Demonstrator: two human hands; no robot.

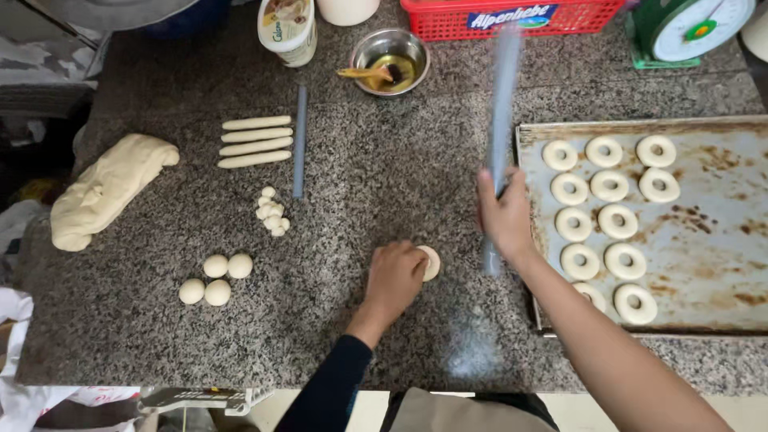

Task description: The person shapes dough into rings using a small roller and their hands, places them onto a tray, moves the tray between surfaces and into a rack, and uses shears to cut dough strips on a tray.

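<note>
At my ten o'clock lies a dough lump [108, 192]; at twelve, a steel bowl [390, 60]; at two, a green scale [692, 28].

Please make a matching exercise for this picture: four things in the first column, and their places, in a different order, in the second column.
Things:
1. ring-shaped dough pieces
2. four dough balls
3. flat dough disc
4. grey rolling stick

Places:
A. under the left hand
B. on the metal tray
C. in the right hand
D. on the stone counter, left of both hands

Pairs: 1-B, 2-D, 3-A, 4-C
</note>
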